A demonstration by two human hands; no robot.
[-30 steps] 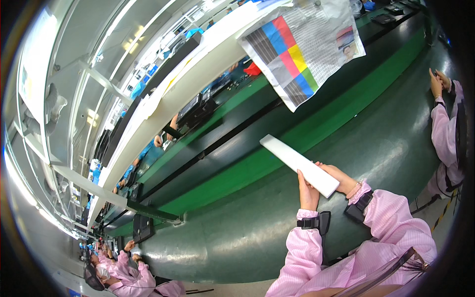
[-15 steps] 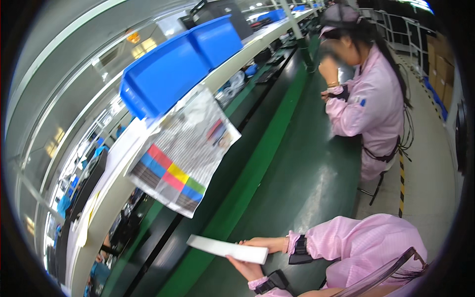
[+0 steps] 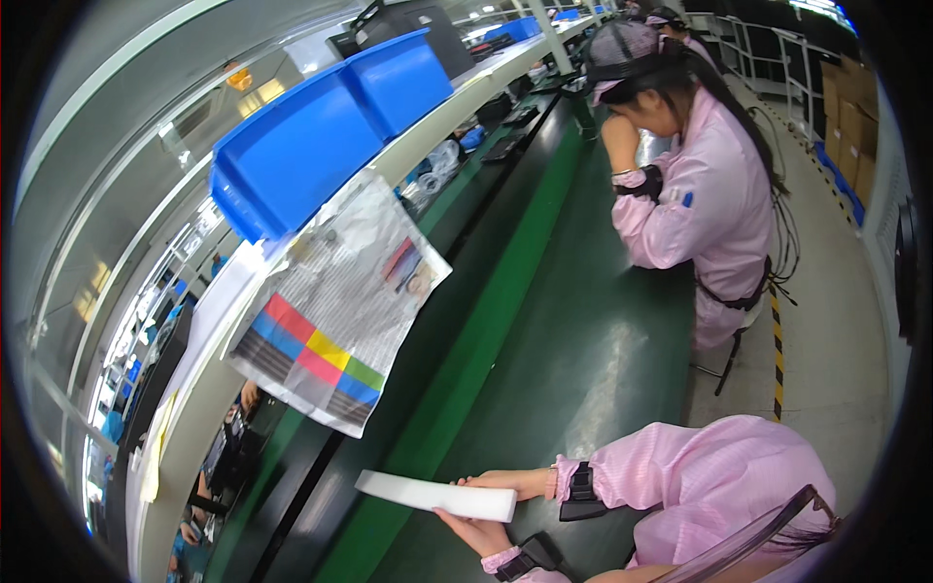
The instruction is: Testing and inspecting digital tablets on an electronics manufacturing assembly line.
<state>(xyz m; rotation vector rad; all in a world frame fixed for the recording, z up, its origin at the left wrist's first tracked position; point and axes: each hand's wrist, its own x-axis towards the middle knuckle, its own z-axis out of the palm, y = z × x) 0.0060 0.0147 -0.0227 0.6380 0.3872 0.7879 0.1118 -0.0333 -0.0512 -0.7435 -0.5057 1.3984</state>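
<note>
Pink sleeves [image 3: 719, 466] enter at the lower right, each wrist bearing a black strapped module [image 3: 583, 494]. The left hand [image 3: 481, 534], nearer the viewer, supports the near end of a white bar [image 3: 437, 493], its thumb against the side; the right hand [image 3: 515, 480] holds the same end from the opposite side. The hands are thus close together, both closed on the bar, which lies aslant over the dark green bench [image 3: 583, 321], its far end crossing a bright green strip [image 3: 466, 364]; whether that end touches the surface cannot be told. Stage of work, as judged from this view: the bar is in hand, so picking up seems complete; release is not yet made, and no other part is seen joined to it. The underside is hidden. Beyond, a printed sheet [image 3: 350, 253] with coloured squares hangs at the shelf edge [image 3: 190, 442], below two blue bins [image 3: 301, 136]. Farther along the bench, a co-worker [image 3: 709, 194] in pink sits with one hand [image 3: 620, 141] raised to the head; cardboard boxes [image 3: 850, 126] stand in the background.
</note>
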